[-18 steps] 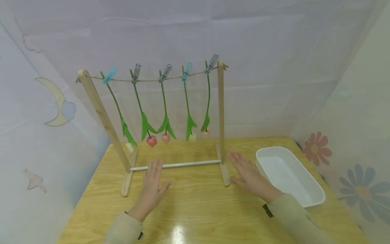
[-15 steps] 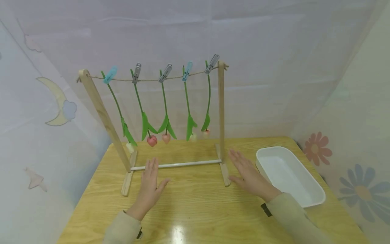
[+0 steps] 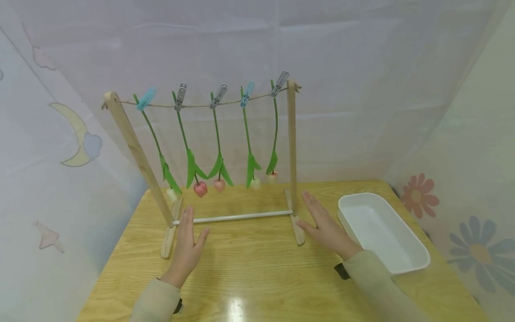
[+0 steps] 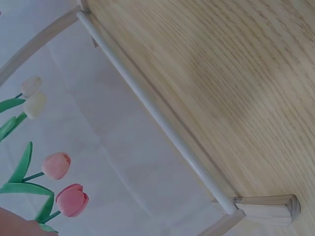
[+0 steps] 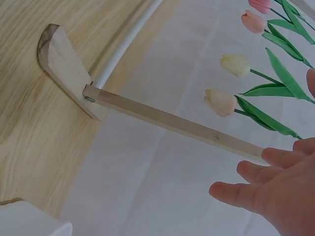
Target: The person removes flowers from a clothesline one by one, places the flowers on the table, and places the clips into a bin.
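A wooden rack [image 3: 293,147] stands on the table, with a twine line [image 3: 161,106] strung between its two posts. Several artificial tulips hang head down from it, among them a deep pink tulip [image 3: 200,189] and a cream one [image 5: 235,65]. Blue clothespins [image 3: 146,99] and grey clothespins [image 3: 218,96] grip their stems. My left hand [image 3: 185,252] is held with straight fingers in front of the rack's left foot, holding nothing. Beside the right post, my right hand [image 3: 327,230] has its fingers extended and also holds nothing; the right wrist view shows these fingers spread.
A white plastic basin [image 3: 384,232] sits on the table's right side. Low across the rack runs a white rod [image 3: 241,217], joining the two wooden feet. Behind the wooden table [image 3: 249,277] hangs a pale cloth backdrop [image 3: 342,112], with printed side panels left and right.
My left hand has shifted left and turned more edge-on. My right hand has moved slightly left and its fingertips have risen. The rack and tulips have stayed almost the same.
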Demonstrator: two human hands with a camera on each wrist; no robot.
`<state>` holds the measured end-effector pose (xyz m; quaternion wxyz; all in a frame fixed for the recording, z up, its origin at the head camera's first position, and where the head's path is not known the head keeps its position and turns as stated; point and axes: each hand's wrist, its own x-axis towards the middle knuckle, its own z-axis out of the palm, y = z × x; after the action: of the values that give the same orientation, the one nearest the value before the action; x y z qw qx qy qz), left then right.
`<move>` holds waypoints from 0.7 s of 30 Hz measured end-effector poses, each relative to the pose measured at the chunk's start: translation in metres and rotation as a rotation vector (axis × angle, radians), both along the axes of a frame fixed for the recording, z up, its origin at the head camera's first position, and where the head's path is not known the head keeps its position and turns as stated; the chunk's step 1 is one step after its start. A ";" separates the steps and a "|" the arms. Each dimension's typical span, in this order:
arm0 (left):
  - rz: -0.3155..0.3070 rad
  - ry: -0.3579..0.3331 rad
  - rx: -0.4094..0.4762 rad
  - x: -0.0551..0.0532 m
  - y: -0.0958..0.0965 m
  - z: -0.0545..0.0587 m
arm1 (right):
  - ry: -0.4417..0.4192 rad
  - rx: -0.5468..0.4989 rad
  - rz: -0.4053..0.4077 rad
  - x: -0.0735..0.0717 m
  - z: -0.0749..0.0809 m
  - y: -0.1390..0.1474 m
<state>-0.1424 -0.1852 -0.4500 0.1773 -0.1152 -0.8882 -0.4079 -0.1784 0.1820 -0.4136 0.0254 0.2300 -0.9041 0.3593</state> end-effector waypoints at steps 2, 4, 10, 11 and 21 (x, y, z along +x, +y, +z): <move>0.011 0.008 0.019 0.000 -0.002 0.000 | -0.014 -0.025 -0.006 -0.002 0.000 -0.001; 0.020 0.009 0.036 -0.001 -0.003 0.000 | -0.023 -0.043 -0.009 -0.003 0.000 -0.003; 0.028 0.014 0.078 -0.005 -0.009 0.001 | -0.030 -0.077 -0.005 -0.006 -0.002 -0.005; 0.028 0.019 0.081 -0.006 -0.011 0.001 | -0.033 -0.085 -0.003 -0.007 -0.002 -0.005; 0.086 -0.004 0.137 -0.009 -0.023 -0.002 | -0.050 -0.101 -0.009 -0.010 -0.003 -0.007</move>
<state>-0.1510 -0.2085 -0.4517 0.2006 -0.0637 -0.8627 -0.4599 -0.1884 0.1747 -0.4165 0.0161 0.2155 -0.8861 0.4101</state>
